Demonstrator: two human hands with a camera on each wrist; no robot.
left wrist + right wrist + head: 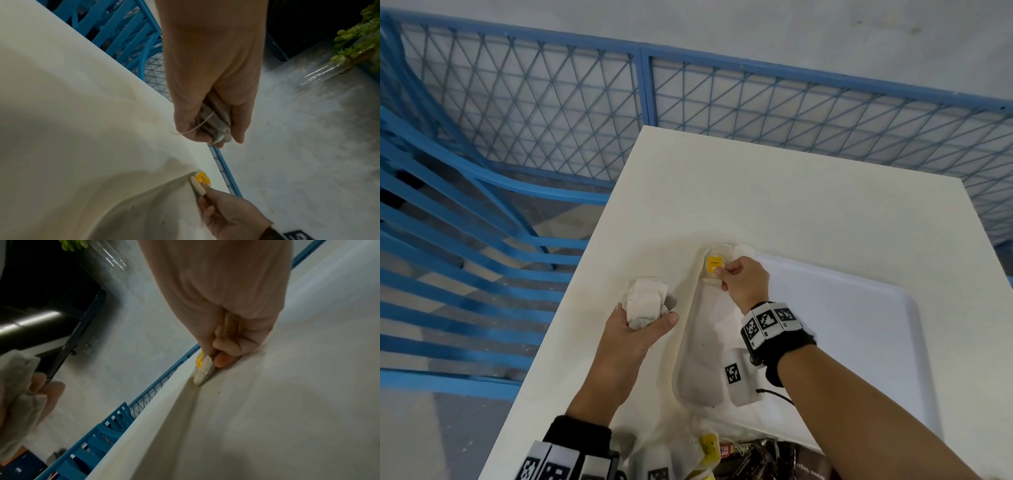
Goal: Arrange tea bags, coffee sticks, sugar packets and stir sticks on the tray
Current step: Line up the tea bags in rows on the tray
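Observation:
My left hand [647, 318] grips a bundle of white tea bags [645, 301] just above the table, left of the tray. In the left wrist view that bundle [213, 123] sits in the curled fingers with a string hanging out. My right hand [722, 277] pinches a tea bag [710, 282] with a yellow tag [714, 263], held on edge against the far left corner of the white tray [842, 325]. The right wrist view shows the thumb and fingers closed on this tea bag [203, 371] at the tray's rim.
The white table [722, 192] carries the tray. At its near edge lie more yellow-tagged tea bags [709, 445] and dark packets [774, 455]. A blue mesh fence [551, 113] runs behind the table and blue chairs [448, 240] stand on the left.

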